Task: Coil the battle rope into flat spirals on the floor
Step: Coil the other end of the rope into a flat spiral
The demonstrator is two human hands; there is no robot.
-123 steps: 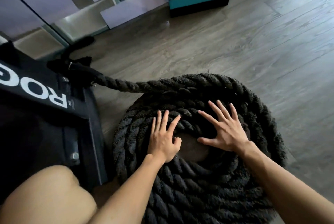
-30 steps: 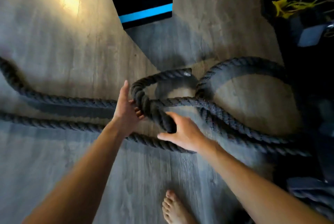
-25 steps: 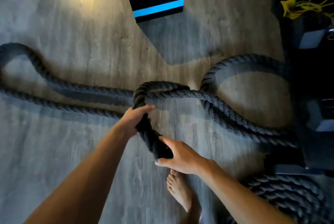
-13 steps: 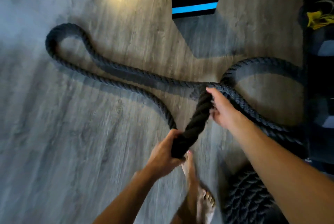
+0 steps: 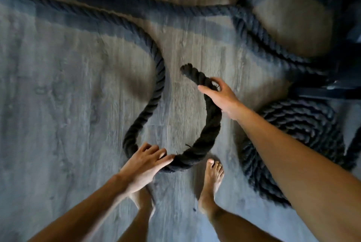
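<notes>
A thick black battle rope (image 5: 148, 109) lies on the grey wood floor and bends into a U-shaped loop in front of me. My right hand (image 5: 220, 95) grips the rope just behind its free end (image 5: 188, 69). My left hand (image 5: 145, 161) rests on the bottom of the loop, fingers laid over the rope. A finished flat coil (image 5: 293, 130) of the same rope lies to the right, partly hidden by my right forearm. More loose rope (image 5: 252, 27) snakes across the top of the view.
My bare right foot (image 5: 212, 179) stands just below the loop, and my left foot is half hidden under my left wrist. A dark metal frame (image 5: 332, 91) sits at the right edge, above the coil.
The rope end has come down to the floor and curved into a loop. My right hand moved to the free end, my left to the loop's bottom. The view tilted down.
</notes>
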